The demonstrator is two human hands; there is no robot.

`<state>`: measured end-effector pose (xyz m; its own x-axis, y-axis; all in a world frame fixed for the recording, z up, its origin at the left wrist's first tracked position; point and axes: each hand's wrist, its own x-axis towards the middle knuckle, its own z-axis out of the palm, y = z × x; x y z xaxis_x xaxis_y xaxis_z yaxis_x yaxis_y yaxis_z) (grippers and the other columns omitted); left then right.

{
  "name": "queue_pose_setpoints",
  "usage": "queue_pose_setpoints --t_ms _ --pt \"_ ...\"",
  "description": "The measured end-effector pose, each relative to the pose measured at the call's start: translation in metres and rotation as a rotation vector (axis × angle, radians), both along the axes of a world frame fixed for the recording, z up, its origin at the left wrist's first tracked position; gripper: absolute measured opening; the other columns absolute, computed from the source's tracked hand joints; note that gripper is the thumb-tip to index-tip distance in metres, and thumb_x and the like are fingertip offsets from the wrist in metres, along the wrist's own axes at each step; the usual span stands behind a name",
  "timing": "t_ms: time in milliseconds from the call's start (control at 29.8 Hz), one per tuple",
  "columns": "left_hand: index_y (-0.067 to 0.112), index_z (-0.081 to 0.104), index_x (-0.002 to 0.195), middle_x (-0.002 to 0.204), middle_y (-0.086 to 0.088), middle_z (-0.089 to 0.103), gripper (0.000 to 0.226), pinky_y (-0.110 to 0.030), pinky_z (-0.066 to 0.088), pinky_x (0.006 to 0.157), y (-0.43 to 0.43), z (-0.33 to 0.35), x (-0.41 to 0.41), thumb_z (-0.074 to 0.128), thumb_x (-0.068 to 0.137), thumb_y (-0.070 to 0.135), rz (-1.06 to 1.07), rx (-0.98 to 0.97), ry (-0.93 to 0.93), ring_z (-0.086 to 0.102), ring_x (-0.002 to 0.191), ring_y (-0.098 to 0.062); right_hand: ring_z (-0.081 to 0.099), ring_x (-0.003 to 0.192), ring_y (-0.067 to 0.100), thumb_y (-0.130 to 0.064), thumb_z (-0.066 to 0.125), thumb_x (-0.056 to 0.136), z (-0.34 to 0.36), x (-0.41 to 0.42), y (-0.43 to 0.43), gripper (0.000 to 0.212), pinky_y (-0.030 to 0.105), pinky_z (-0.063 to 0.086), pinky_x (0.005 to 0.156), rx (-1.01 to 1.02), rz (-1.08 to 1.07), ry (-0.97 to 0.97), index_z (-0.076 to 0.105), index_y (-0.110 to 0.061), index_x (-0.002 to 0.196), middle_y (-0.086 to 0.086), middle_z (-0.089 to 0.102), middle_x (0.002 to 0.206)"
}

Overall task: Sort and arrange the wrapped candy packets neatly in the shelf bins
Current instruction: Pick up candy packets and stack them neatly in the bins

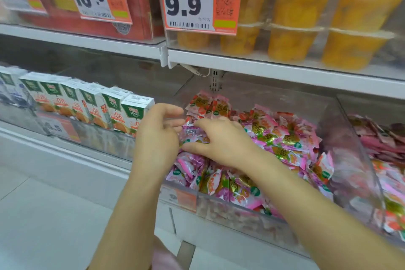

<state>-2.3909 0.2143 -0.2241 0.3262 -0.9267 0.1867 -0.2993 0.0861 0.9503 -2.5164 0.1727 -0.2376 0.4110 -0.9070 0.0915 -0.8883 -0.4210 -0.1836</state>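
Note:
A clear plastic bin [341,138] on the lower shelf holds a heap of pink and gold wrapped candy packets [285,138]. Red and orange packets [210,105] stand at its back left corner. My left hand [157,133] hovers at the bin's left end with its fingers loosely spread toward the packets. My right hand [221,140] reaches across from the right, and its fingers and thumb close on a small bunch of pink packets [192,136] at the left of the heap. The two hands nearly meet over that bunch.
A second clear bin [372,182] of pink and red packets adjoins on the right. White and green juice cartons [94,107] line the shelf to the left. The upper shelf carries yellow fruit cups [306,17], red boxes and hanging price tags [199,0].

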Motion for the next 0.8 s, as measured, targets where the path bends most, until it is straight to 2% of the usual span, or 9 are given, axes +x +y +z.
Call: queue_pose_setpoints --t_ms 67,201,335,436,536,670,737,804 --pt "0.02 0.056 0.09 0.095 0.0 0.061 0.048 -0.017 0.048 0.065 0.001 0.0 -0.001 0.027 0.079 -0.017 0.008 -0.034 0.034 0.061 0.09 -0.007 0.045 0.112 0.027 -0.067 0.039 0.085 -0.004 0.009 0.0 0.059 0.042 0.036 0.085 -0.062 -0.038 -0.024 0.06 -0.016 0.105 0.006 0.057 0.111" --pt "0.024 0.056 0.086 0.101 -0.004 0.062 0.051 -0.033 0.053 0.079 0.0 -0.001 -0.004 0.027 0.077 -0.017 0.021 -0.07 0.055 0.062 0.093 -0.009 0.038 0.117 0.029 -0.06 0.038 0.09 -0.007 0.02 0.0 0.05 0.043 0.032 0.091 -0.04 -0.049 0.053 0.061 -0.015 0.089 0.009 0.051 0.116" --pt "0.024 0.054 0.086 0.096 0.004 0.06 0.049 -0.023 0.05 0.08 -0.001 -0.002 -0.008 0.028 0.079 -0.017 0.007 -0.084 0.028 0.061 0.094 -0.009 0.044 0.111 0.028 -0.052 0.046 0.09 -0.003 0.016 -0.003 0.036 0.039 0.032 0.084 -0.05 0.025 -0.036 0.059 -0.019 0.095 0.005 0.055 0.107" --pt "0.027 0.053 0.085 0.094 0.008 0.059 0.048 -0.025 0.049 0.081 -0.002 -0.002 -0.009 0.031 0.081 -0.015 -0.003 -0.081 0.026 0.061 0.094 -0.009 0.05 0.098 0.026 -0.048 0.045 0.092 -0.002 0.006 -0.002 0.032 0.036 0.029 0.072 -0.174 0.078 -0.129 0.042 -0.019 0.079 -0.003 0.048 0.084" --pt "0.028 0.055 0.087 0.094 0.011 0.059 0.046 -0.025 0.05 0.081 -0.002 -0.002 -0.009 0.034 0.082 -0.012 0.006 -0.079 0.019 0.06 0.094 -0.005 0.049 0.075 0.025 -0.047 0.038 0.096 -0.002 -0.008 -0.002 0.033 0.034 0.026 0.059 -0.225 0.09 -0.166 0.032 -0.019 0.08 -0.009 0.034 0.067" --pt "0.024 0.059 0.099 0.097 0.016 0.059 0.037 -0.015 0.043 0.074 -0.001 -0.004 -0.009 0.039 0.087 -0.006 -0.004 -0.053 -0.022 0.056 0.095 0.003 0.039 0.054 0.02 -0.044 0.036 0.098 -0.002 -0.023 -0.004 0.036 0.035 0.022 0.049 -0.231 0.058 -0.294 0.025 -0.024 0.07 -0.007 0.036 0.059" --pt "0.024 0.059 0.103 0.099 0.016 0.059 0.029 -0.01 0.039 0.07 -0.002 -0.005 -0.01 0.044 0.091 0.001 -0.025 -0.03 -0.042 0.054 0.093 0.006 0.038 0.05 0.02 -0.041 0.037 0.098 -0.002 -0.03 -0.005 0.038 0.033 0.02 0.046 -0.255 0.025 -0.374 0.021 -0.028 0.067 -0.006 0.035 0.055" --pt "0.023 0.058 0.103 0.099 0.016 0.058 0.023 -0.006 0.038 0.067 -0.002 -0.005 -0.011 0.046 0.093 0.007 -0.052 -0.018 -0.043 0.052 0.091 0.007 0.042 0.05 0.024 -0.038 0.038 0.098 0.0 -0.037 -0.004 0.034 0.034 0.024 0.047 -0.297 0.003 -0.445 0.025 -0.025 0.069 -0.005 0.036 0.054"
